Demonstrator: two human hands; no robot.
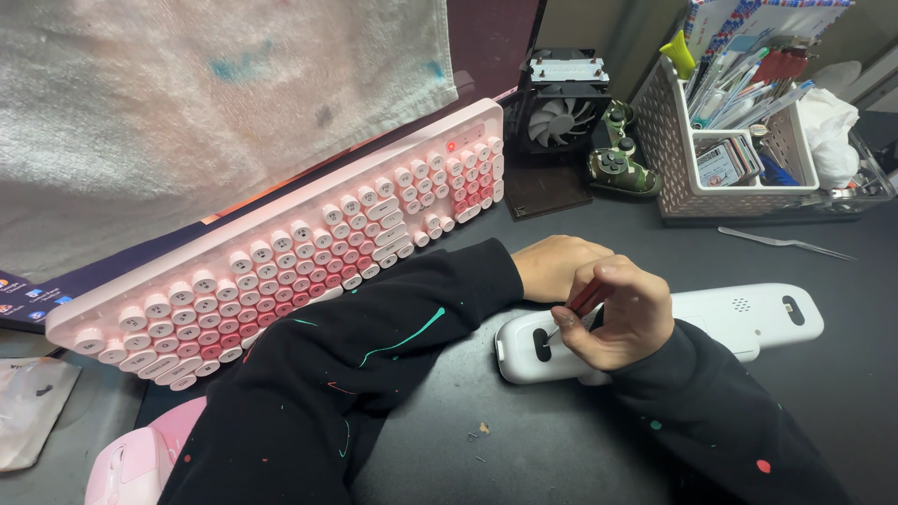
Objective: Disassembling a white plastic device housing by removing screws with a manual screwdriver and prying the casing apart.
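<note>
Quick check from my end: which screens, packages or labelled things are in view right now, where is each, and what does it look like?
Monitor screen: far left behind the pink keyboard, mostly draped by a white towel; dark strip with small icons.
Plastic bag: lower left edge, flat, whitish, dark mark.
Printed card: in the white basket, upper right, small, rectangular, pale with dark print.

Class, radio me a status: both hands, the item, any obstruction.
Right hand gripping red-handled tool, tip at white device. Left hand steadying device from behind. Pink keyboard close alongside, not blocking.
</note>
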